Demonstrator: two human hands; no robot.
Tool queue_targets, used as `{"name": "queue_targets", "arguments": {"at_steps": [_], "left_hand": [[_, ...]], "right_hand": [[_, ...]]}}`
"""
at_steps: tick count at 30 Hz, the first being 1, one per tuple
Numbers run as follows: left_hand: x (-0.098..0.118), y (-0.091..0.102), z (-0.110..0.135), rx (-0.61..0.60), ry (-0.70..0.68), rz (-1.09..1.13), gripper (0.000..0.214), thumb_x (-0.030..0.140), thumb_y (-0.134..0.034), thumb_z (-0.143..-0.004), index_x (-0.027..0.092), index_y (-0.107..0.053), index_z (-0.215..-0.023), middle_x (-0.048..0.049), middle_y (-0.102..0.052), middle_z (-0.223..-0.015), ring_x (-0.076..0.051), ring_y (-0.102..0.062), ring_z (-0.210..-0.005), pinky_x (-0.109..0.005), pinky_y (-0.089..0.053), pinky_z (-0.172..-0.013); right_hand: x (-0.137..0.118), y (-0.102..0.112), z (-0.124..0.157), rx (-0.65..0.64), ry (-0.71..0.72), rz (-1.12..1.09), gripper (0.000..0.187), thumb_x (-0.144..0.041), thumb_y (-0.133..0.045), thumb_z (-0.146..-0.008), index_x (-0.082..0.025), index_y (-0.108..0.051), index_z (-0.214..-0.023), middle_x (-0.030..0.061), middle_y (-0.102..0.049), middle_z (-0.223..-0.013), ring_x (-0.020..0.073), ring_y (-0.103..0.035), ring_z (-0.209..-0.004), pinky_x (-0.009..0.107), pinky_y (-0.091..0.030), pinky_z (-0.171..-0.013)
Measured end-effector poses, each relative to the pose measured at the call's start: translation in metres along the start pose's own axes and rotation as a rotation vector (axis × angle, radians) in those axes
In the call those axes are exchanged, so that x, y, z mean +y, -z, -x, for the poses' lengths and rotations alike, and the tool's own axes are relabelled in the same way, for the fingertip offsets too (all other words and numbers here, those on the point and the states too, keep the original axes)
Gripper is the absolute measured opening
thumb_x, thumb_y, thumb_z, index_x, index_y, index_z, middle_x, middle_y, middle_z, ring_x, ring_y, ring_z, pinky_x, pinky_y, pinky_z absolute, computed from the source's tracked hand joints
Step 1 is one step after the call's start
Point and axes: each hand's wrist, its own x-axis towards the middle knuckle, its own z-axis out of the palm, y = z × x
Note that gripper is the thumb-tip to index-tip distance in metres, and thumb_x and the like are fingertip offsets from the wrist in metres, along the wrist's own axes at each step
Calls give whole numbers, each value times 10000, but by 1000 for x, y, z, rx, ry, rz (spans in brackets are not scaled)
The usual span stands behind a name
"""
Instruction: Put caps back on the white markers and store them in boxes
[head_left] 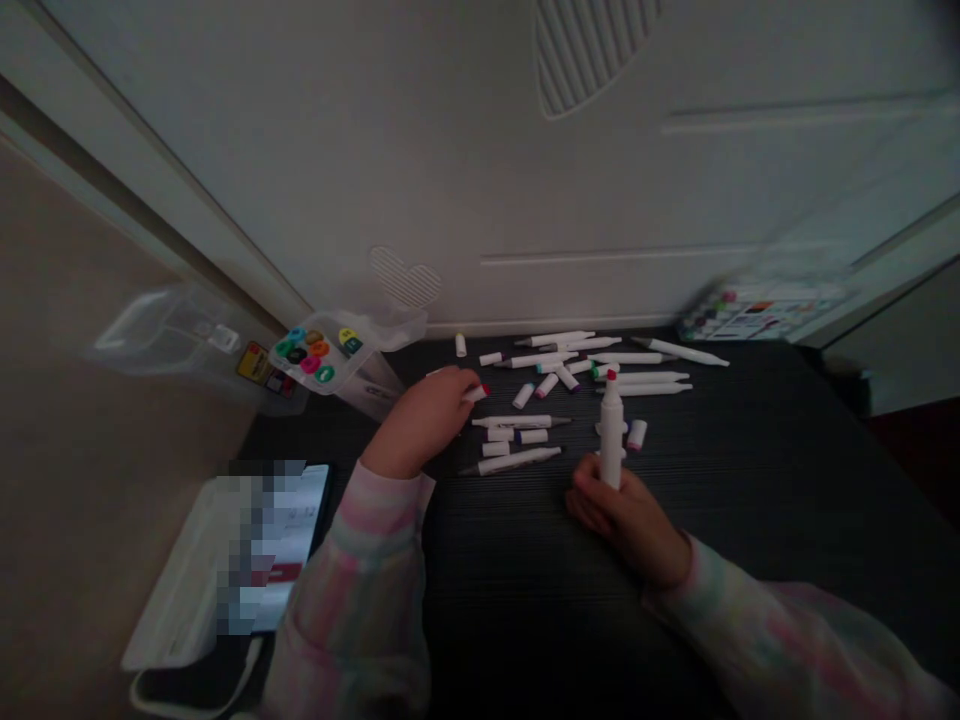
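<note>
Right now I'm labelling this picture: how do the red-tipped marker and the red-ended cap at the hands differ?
The marker is long and narrows to its tip; the cap looks short and blunt. The marker stands nearly upright, tip up, in the right hand; the cap lies sideways at the left hand, partly covered by fingers. Both are white with a red end.
</note>
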Motion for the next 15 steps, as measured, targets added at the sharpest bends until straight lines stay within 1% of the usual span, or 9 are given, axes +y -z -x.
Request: {"name": "queue_targets", "arguments": {"at_steps": [1,2,3,4,6,9,12,14,15], "left_hand": [[5,5,3,34,-44,32,219,159,-453,-803,173,-565,-991,-52,-587,-1033,-165,-541,-945,-280,-407,-836],[10,9,7,90,-117,121,200,181,-450,-816,174,-556,-985,-43,-582,-1032,-154,-540,-941,-270,-411,-831],[16,14,11,115,-189,216,173,197,-460,-816,182,-553,-961,-26,-584,-1006,-143,-545,-918,-262,-420,-817],[22,18,15,118,-237,291,153,193,-473,-808,187,-549,-940,-13,-585,-986,-136,-548,-903,-258,-425,-808],[32,24,22,118,-291,386,133,161,-494,-788,192,-546,-906,6,-584,-952,-124,-550,-879,-247,-428,-793],[40,28,28,138,-303,438,137,114,-513,-768,193,-550,-874,19,-581,-915,-112,-545,-856,-234,-422,-782],[42,27,28,184,-291,518,110,137,-545,-771,192,-555,-866,23,-583,-895,-104,-545,-837,-231,-416,-782],[42,26,28,217,-269,654,111,185,-570,-773,191,-543,-881,18,-581,-883,-106,-551,-819,-234,-425,-766],[42,25,27,228,-256,748,146,204,-582,-769,195,-530,-905,15,-580,-881,-108,-556,-808,-234,-433,-745]], "right_hand": [[1,0,0,-2,-2,13,341,-449,-599,-735,-195,-405,-617,-105,-291,-365,52,-258,-358,220,-170,-392],[1,0,0,-5,-3,28,344,-452,-597,-736,-194,-405,-616,-101,-297,-372,53,-265,-364,220,-168,-392],[1,1,1,-8,-4,44,348,-458,-594,-736,-194,-404,-614,-98,-303,-379,55,-269,-370,220,-166,-392],[2,1,1,-11,-5,61,353,-464,-590,-737,-193,-402,-611,-95,-309,-387,56,-272,-376,220,-168,-394],[2,2,2,-17,-5,101,364,-475,-579,-742,-194,-394,-605,-90,-316,-399,58,-276,-387,221,-173,-400],[2,3,4,-25,-9,179,367,-481,-566,-748,-192,-393,-601,-82,-328,-419,62,-280,-403,225,-181,-411],[-2,3,6,-27,-11,274,360,-478,-564,-747,-185,-412,-602,-70,-350,-454,67,-295,-431,230,-206,-429],[-5,2,8,-29,-9,342,358,-472,-567,-743,-180,-424,-593,-59,-365,-485,72,-310,-457,234,-230,-450],[-6,1,8,-32,-8,376,359,-472,-566,-741,-178,-429,-587,-55,-367,-495,75,-313,-467,237,-238,-459]]}}
